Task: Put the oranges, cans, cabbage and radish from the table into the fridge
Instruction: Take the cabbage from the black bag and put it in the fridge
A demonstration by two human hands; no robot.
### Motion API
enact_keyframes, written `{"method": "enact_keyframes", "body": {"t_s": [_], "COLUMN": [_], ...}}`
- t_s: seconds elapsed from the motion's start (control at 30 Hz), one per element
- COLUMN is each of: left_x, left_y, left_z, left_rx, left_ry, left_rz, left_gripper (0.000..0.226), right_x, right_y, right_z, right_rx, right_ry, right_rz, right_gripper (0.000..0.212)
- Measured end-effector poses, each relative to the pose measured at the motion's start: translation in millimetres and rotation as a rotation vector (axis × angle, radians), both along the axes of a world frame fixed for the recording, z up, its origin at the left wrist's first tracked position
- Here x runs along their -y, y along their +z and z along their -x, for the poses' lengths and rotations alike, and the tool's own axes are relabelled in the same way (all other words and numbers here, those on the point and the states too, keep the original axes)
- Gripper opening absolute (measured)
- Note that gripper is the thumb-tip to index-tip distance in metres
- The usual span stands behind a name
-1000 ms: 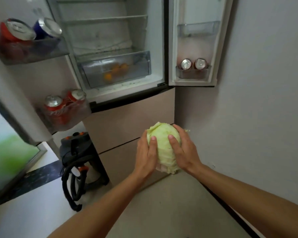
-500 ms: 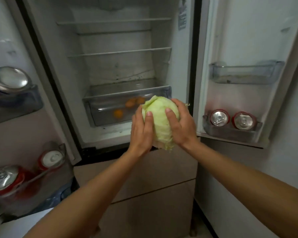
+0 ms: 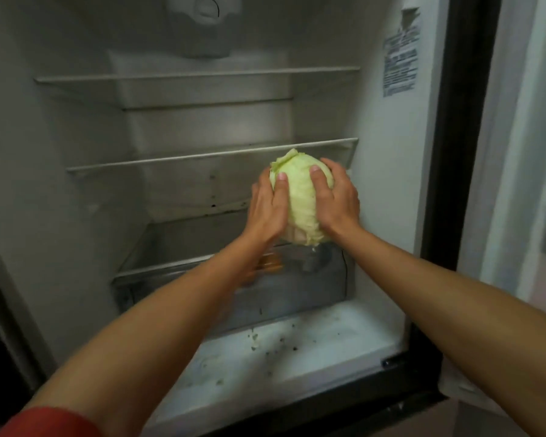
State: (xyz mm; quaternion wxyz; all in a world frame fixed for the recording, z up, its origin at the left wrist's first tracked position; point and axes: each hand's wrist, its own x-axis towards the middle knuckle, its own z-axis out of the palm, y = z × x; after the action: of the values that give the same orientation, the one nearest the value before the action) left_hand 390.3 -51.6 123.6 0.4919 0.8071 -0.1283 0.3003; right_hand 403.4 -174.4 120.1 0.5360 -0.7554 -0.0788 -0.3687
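A pale green cabbage (image 3: 301, 197) is held up inside the open fridge, just below the lower glass shelf (image 3: 202, 156) and above the clear crisper drawer (image 3: 297, 291). My left hand (image 3: 268, 209) grips its left side and my right hand (image 3: 338, 197) grips its right side, thumbs across the front. An orange (image 3: 271, 266) shows in the drawer, partly hidden behind my left forearm. No cans or radish are in view.
An upper glass shelf (image 3: 196, 74) spans the fridge above. The white fridge floor (image 3: 297, 351) in front of the drawer carries small specks. The open right door (image 3: 517, 152) stands at the right edge, with a label (image 3: 401, 61) on the inner wall.
I have moved closer to the fridge. Both hands carried the cabbage up and forward into the compartment above the drawer. The door bins with cans have left the view.
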Motion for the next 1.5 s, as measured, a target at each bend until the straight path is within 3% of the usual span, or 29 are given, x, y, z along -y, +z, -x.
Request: {"method": "enact_keyframes", "body": {"t_s": [0.23,0.33,0.5,0.67,0.83,1.0,1.17,1.37,1.5], "left_x": [-21.2,-31.8,-42.2,-45.4,-46.2,-54.1,-60.8,-48.6,-49.8], "left_y": [14.2,13.4,3.6,4.0,3.5,9.5,13.9,7.2,-1.9], "left_z": [-135.9,-177.5,-244.0,-287.6,-301.6,-296.5,-279.4,-241.1,-214.3], "left_rx": [-0.233,-0.253,-0.258,-0.250,-0.285,-0.333,-0.339,-0.225,-0.242], "left_ry": [0.078,0.078,0.051,0.018,-0.032,0.085,0.229,0.152,0.089], "left_rz": [0.007,0.039,0.095,0.119,0.094,-0.020,-0.087,-0.115,-0.161], "left_gripper": [0.048,0.051,0.052,0.049,0.060,0.078,0.078,0.048,0.067], "right_x": [-30.0,-40.9,-51.9,-53.6,-52.4,-44.0,-28.6,-11.1,-2.0], "right_y": [10.5,10.0,4.7,6.0,-0.7,4.9,3.4,0.9,-2.6], "right_z": [-127.7,-172.2,-249.1,-281.8,-292.3,-278.7,-240.6,-200.7,-177.0], "right_rx": [-0.164,-0.184,-0.219,-0.224,-0.219,-0.221,-0.094,-0.218,-0.313], "right_ry": [-0.003,0.054,0.078,0.037,-0.062,-0.176,-0.365,-0.234,-0.179], "right_rz": [-0.132,-0.115,-0.066,-0.081,0.005,0.359,0.710,0.774,0.755], "right_gripper": [0.057,0.049,0.074,0.050,0.046,0.063,0.060,0.049,0.043]}}
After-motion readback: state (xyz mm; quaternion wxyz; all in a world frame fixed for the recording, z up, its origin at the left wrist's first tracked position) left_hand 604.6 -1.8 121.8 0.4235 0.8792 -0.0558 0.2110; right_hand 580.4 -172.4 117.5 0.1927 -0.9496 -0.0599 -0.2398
